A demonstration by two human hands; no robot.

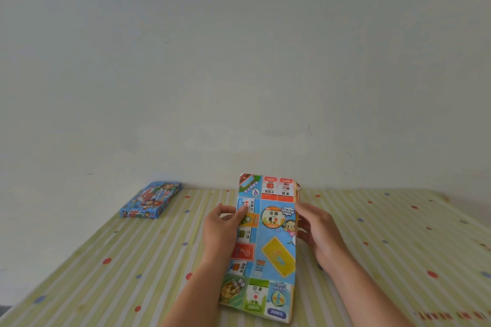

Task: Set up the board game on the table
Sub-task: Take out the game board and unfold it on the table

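Head view: one box [150, 200], contents unseen, is laid left of one folded board [265, 241], pinched at its edges by left hand [220, 228] and right hand [316, 231].

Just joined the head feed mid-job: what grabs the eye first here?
The brightly printed folded game board dominates the near centre, gripped at its side edges by the left hand and right hand. A blue game box lies at the far left of the striped, dotted tablecloth, near the wall.
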